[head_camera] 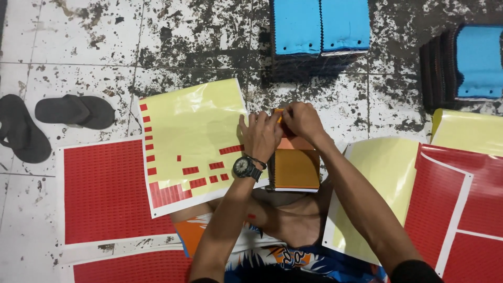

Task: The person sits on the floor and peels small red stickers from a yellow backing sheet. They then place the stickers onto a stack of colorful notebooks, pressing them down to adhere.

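grip: both hands meet at the far edge of an orange swatch book [296, 167] that rests on the person's knee; the left hand [260, 135], with a wristwatch [243, 166] on its wrist, has its fingers bunched and pressed down at that edge, and the right hand [302, 120] is curled beside it, fingertips drawn together as if pinching something small. what sits between the fingertips cannot be told; they hide it.
place: the swatch book lies between a mostly peeled yellow sticker sheet [194, 120], with a few red stickers [170, 195] left on it, and another yellow sheet [380, 173] on the right.
doing it well: judging from the pose, a small piece is being pressed on near the top edge; steadying the book with one hand and rubbing flat from one end should keep it straight.
around: full red sheets [107, 191] on the spotted tile floor [63, 42], black sandals [50, 118] to the left, blue swatch stacks [319, 26] beyond the hands.
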